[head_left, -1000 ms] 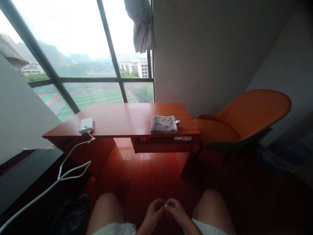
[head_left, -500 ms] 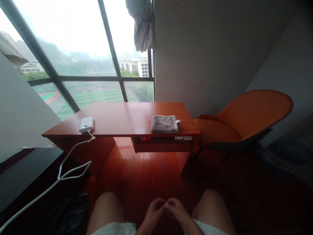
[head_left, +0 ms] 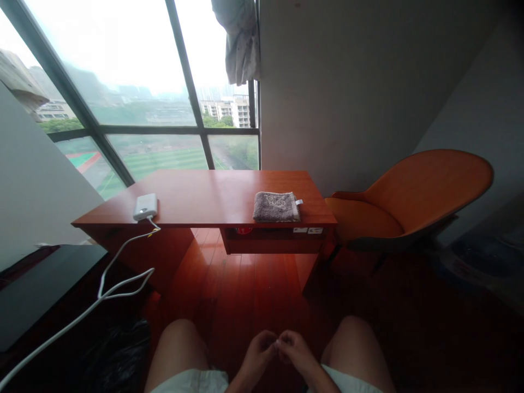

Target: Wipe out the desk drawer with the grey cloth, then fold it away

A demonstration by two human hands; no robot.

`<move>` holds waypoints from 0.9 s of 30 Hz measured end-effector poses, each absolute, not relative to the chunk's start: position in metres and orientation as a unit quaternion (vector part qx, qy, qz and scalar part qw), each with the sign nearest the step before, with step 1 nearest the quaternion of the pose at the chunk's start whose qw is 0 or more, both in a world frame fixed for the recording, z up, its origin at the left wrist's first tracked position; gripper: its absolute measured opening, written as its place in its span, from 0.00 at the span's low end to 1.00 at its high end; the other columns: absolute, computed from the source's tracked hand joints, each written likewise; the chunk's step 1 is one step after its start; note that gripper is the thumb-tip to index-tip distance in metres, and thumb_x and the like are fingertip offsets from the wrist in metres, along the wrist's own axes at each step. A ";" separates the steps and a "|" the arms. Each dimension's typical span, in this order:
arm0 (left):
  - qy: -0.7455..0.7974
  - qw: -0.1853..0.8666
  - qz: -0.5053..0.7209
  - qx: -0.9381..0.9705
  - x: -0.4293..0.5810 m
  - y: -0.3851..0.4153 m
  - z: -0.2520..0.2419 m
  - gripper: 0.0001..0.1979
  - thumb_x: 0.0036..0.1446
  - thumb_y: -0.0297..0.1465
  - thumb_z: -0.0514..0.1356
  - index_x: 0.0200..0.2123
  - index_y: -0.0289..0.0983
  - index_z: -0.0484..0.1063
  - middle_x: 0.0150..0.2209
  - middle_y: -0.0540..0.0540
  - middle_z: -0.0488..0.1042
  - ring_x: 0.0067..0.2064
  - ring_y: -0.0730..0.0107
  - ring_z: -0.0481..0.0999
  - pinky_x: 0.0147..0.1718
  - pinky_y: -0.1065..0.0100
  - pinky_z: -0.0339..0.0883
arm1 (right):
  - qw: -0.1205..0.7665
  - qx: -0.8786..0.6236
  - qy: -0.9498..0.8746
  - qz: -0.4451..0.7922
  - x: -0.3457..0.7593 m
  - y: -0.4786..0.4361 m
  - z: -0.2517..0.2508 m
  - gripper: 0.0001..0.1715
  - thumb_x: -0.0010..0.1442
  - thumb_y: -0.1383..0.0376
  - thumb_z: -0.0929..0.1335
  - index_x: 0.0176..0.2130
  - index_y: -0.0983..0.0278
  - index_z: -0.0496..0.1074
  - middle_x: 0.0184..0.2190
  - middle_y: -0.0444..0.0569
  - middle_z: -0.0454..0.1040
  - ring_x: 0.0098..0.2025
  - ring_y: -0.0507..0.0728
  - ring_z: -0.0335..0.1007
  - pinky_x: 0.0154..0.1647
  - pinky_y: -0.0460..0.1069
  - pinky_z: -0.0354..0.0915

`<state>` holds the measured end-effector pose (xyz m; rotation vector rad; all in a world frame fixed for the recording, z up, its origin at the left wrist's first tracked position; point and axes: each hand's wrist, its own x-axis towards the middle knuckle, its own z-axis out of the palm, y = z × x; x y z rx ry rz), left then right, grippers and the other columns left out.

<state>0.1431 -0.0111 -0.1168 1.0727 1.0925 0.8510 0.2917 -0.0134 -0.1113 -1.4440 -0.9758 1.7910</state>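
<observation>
fingers (head_left: 289,337) half-curled, apparently tip to tip

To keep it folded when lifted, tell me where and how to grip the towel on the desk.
Pinch the folded towel by its near edge, probably best from the front, layers together. It lies flat, that edge close to the front of the desk; the white tag on its right looks too slight to hold.
</observation>
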 end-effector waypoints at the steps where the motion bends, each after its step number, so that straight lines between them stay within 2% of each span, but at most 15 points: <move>1: 0.481 0.639 0.370 0.473 0.143 -0.011 -0.117 0.21 0.45 0.48 0.66 0.30 0.36 0.72 0.29 0.47 0.75 0.32 0.66 0.73 0.34 0.68 0.65 | 0.314 -0.548 -0.373 0.679 0.292 -0.014 -0.110 0.29 0.39 0.41 0.70 0.26 0.61 0.65 0.19 0.41 0.67 0.24 0.51 0.63 0.28 0.48 0.59; 10: 0.488 0.628 0.360 0.488 0.144 -0.013 -0.114 0.20 0.48 0.49 0.63 0.29 0.35 0.73 0.27 0.48 0.74 0.31 0.68 0.71 0.34 0.68 0.64 | 0.344 -0.551 -0.374 0.661 0.290 -0.013 -0.110 0.28 0.38 0.42 0.71 0.26 0.60 0.63 0.20 0.40 0.65 0.23 0.50 0.61 0.25 0.47 0.56; 27: 0.487 0.630 0.348 0.495 0.144 -0.014 -0.110 0.21 0.47 0.50 0.63 0.31 0.36 0.74 0.29 0.47 0.75 0.32 0.66 0.72 0.36 0.67 0.65 | 0.340 -0.538 -0.371 0.676 0.291 -0.014 -0.111 0.25 0.41 0.45 0.71 0.26 0.60 0.64 0.21 0.42 0.67 0.25 0.52 0.64 0.27 0.48 0.60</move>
